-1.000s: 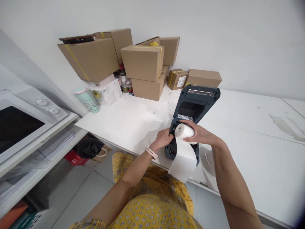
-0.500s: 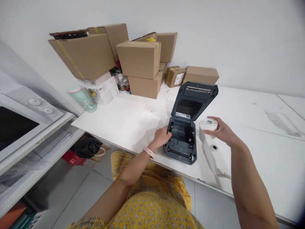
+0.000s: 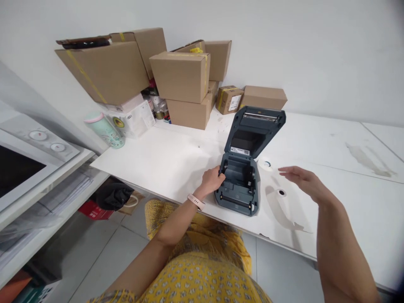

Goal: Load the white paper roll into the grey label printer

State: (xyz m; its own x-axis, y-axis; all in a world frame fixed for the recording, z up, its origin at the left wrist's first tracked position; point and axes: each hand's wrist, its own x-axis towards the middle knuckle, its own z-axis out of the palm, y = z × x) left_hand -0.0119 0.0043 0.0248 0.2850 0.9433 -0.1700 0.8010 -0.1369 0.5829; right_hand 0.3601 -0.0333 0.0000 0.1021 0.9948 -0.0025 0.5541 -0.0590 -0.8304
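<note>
A dark grey printer (image 3: 237, 185) stands on the white table with its lid raised and its inside exposed. My left hand (image 3: 212, 181) grips the printer's left edge, fingers curled over the rim. To the printer's right lies a white roll (image 3: 264, 164), close against its side. My right hand (image 3: 299, 179) hovers over the table right of that roll, fingers stretched out and holding nothing. Nearer the front, a small white roll with a dark core (image 3: 281, 193) has a loose paper strip trailing from it toward the table's front edge.
Cardboard boxes (image 3: 179, 78) are stacked at the back left, with smaller ones (image 3: 264, 97) behind the printer. A mint tumbler (image 3: 105, 131) stands at the table's left end. Further left, a white microwave (image 3: 28, 155) sits on a shelf.
My right hand has let go of the white roll and moved right, its fingers now straightened. The roll now lies beside the printer. My left hand keeps its grip.
</note>
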